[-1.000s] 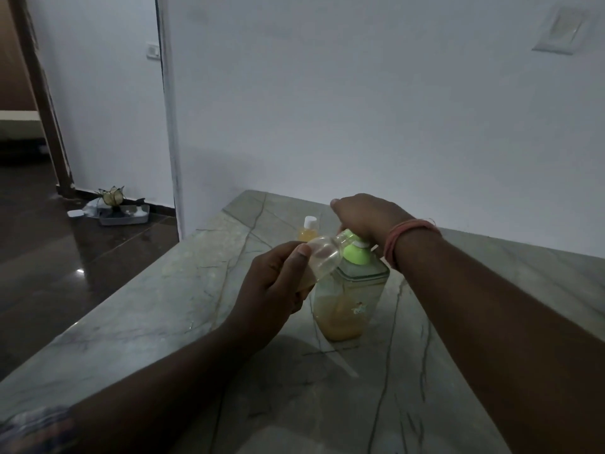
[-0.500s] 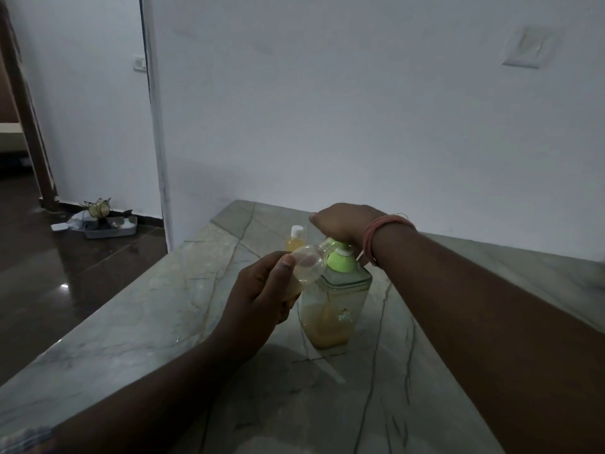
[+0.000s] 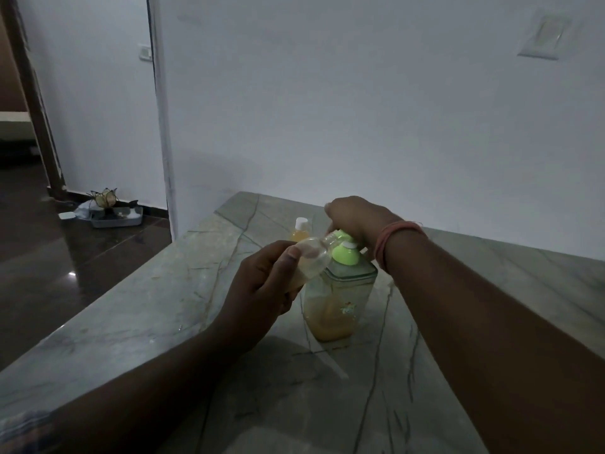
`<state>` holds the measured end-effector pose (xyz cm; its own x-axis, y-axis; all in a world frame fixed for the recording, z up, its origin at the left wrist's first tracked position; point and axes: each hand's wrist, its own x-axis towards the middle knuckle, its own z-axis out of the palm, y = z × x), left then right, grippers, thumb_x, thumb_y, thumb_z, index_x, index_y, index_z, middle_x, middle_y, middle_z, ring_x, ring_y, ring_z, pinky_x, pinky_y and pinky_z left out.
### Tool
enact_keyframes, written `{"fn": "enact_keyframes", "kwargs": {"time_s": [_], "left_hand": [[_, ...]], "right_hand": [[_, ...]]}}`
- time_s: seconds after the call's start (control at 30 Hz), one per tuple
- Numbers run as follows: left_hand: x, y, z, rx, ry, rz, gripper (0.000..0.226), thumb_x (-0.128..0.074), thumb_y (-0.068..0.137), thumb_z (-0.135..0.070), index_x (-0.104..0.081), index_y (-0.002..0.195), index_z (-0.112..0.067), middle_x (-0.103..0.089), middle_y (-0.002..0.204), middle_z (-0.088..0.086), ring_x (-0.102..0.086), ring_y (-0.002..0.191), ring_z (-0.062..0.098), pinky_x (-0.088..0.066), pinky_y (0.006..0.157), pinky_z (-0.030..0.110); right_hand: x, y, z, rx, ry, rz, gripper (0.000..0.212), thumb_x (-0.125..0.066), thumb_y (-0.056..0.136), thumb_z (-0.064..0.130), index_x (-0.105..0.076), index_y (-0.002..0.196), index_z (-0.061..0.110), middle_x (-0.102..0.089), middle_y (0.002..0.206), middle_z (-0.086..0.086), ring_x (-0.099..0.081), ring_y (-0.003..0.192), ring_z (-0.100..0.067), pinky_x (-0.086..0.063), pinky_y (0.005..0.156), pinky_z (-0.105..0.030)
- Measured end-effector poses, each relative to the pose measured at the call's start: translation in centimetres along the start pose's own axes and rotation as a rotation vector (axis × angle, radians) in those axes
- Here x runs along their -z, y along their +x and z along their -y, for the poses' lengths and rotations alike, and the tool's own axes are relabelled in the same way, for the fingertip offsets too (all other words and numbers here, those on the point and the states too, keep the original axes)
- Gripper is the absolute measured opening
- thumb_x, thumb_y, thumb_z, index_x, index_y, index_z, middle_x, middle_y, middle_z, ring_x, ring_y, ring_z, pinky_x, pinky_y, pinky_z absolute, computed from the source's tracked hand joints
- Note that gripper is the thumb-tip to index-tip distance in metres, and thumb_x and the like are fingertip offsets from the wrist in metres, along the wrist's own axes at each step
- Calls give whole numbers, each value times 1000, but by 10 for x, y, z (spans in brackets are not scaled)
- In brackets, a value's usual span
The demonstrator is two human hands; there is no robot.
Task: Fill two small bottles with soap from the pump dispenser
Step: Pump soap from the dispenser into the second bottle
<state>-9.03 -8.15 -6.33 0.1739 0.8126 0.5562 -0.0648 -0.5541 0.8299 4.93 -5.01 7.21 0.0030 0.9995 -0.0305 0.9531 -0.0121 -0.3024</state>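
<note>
A clear pump dispenser [image 3: 340, 299] with a green top, about a third full of orange soap, stands on the marble counter [image 3: 163, 306]. My right hand [image 3: 355, 216] lies over its green pump head. My left hand [image 3: 262, 290] grips a small clear bottle [image 3: 311, 257], tilted with its open mouth against the pump spout. A little soap shows near the bottle's lower end. A second small bottle [image 3: 299, 231], orange inside and white-capped, stands just behind the dispenser.
A white wall runs close behind the counter. To the left the counter edge drops to a dark glossy floor, where a grey tray [image 3: 114, 217] with small items sits by the wall corner.
The camera view has shifted slightly. Both hands keep the same hold on the pump head and the small bottle; no clear movement of the bottles.
</note>
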Motion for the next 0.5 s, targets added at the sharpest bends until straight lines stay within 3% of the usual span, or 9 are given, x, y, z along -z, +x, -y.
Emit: {"fn": "enact_keyframes", "kwargs": {"time_s": [0.1,0.17,0.3,0.37,0.43,0.5], "left_hand": [[0,-1,-1,-3,9,2,30,-44,99,-38,-68,109,-23,-58,67,4,-48,50,12,-39,44,25],[1,-1,-2,6,17,-1,29,-45,98,-40,-67,109,-26,-59,68,3,-49,50,12,-40,44,24],[1,-2,-3,0,-4,-2,34,-47,98,-44,-68,109,-20,-57,65,2,-47,50,13,-38,43,25],[0,-1,-3,-2,5,-4,32,-45,102,-40,-67,109,-17,-56,63,1,-47,49,13,-38,43,25],[-1,-1,-3,4,18,-7,33,-43,102,-37,-66,109,-14,-57,63,1,-48,49,12,-39,43,25],[-1,-1,-4,7,10,-10,34,-43,103,-37,-66,109,-13,-57,62,1,-48,49,11,-38,43,24]], "right_hand": [[0,-5,3,-20,-39,22,24,-33,98,-1,-57,95,0,-56,130,-20,-54,94,-28,-43,61,-26],[3,-8,6,-23,-47,15,21,-35,99,2,-55,100,7,-57,126,-19,-57,106,-32,-46,70,-28],[5,-6,4,-9,-15,-18,36,-30,99,12,-63,103,0,-59,87,-12,-50,67,-23,-39,59,-27],[1,-2,3,-18,-51,-6,33,-32,99,5,-61,114,-3,-62,98,-16,-47,69,-25,-33,53,-23],[-2,-4,5,-48,-50,-2,30,-33,96,2,-61,106,-1,-63,102,-17,-48,66,-23,-33,50,-25],[-3,-3,7,-52,-51,7,27,-31,96,4,-58,95,5,-62,111,-17,-49,70,-23,-35,58,-28]]}}
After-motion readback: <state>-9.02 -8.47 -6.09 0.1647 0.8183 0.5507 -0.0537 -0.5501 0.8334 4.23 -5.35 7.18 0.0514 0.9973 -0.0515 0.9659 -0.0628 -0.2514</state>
